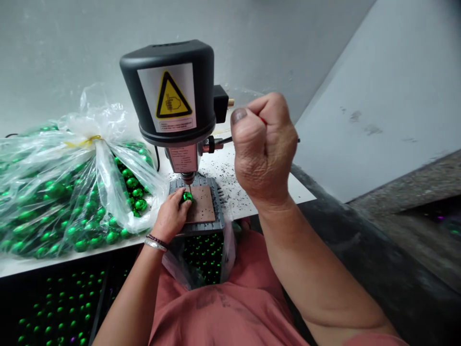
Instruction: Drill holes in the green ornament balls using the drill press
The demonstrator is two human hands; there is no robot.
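A small bench drill press (169,91) with a black head and a yellow warning sign stands before me. My left hand (173,211) pinches a shiny green ball (188,196) on a brown board (203,204), which lies on the machine's grey base (218,211). The thin drill bit (190,188) comes down right at the ball; whether it has entered is too small to tell. Raised at the right of the head, my right hand (266,149) is closed around the end of the feed lever (226,140), whose grip is mostly hidden by the fingers.
A large clear plastic bag (93,158) of green balls, with a yellow tie, fills the table's left side. Dark shavings scatter over the white table (248,197). Below the table edge are more green balls (203,254) in an opening with plastic, and others (61,307) at lower left.
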